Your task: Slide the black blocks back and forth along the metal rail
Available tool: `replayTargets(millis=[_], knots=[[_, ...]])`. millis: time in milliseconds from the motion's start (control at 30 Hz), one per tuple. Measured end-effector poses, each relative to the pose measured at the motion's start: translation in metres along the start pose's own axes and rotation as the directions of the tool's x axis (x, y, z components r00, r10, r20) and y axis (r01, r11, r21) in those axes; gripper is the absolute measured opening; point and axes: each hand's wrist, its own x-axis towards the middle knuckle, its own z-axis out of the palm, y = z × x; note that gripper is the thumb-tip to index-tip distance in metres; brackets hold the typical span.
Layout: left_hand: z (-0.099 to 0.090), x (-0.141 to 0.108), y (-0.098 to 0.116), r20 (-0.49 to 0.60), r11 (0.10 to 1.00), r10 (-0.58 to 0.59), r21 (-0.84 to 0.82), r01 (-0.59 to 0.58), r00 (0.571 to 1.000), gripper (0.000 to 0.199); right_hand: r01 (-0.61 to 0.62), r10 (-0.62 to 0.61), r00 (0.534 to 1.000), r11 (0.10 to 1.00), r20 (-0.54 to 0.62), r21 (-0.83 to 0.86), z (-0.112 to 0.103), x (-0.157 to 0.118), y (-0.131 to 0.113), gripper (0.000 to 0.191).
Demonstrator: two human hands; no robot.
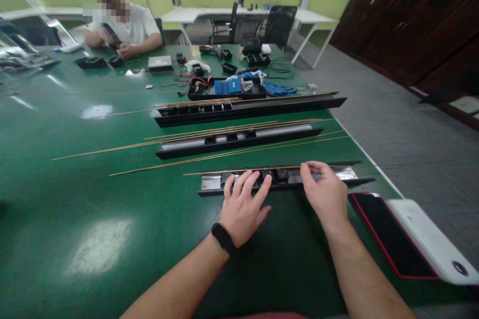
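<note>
Nearest me on the table lies a black channel rail (pixel 211 192) with a silvery inside and several small black blocks (pixel 281 175) in it. A thin brass-coloured rod (pixel 202 174) runs along the rail's far side and sticks out past its left end. My left hand (pixel 243 204), a black band on its wrist, rests over the rail with fingers spread on the blocks. My right hand (pixel 325 194) pinches the rod toward its right part; the fingertips partly hide it.
Beyond lie a middle rail (pixel 239 143) and a far rail (pixel 254 111), with more thin rods between. A black tray (pixel 202 90) with blue items stands behind. At right are a red-edged phone (pixel 392 234) and a white device (pixel 430 239). A person (pixel 123 30) sits across the table.
</note>
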Motion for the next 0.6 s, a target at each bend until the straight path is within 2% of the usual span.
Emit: replayTargets(millis=[600], knots=[[-0.0050, -0.0038, -0.0025, -0.091, 0.998, 0.025, -0.057, -0.030, 0.996, 0.055, 0.020, -0.020, 1.000, 1.000, 0.006, 0.021, -0.0011, 0.0000, -0.0005, 0.043]])
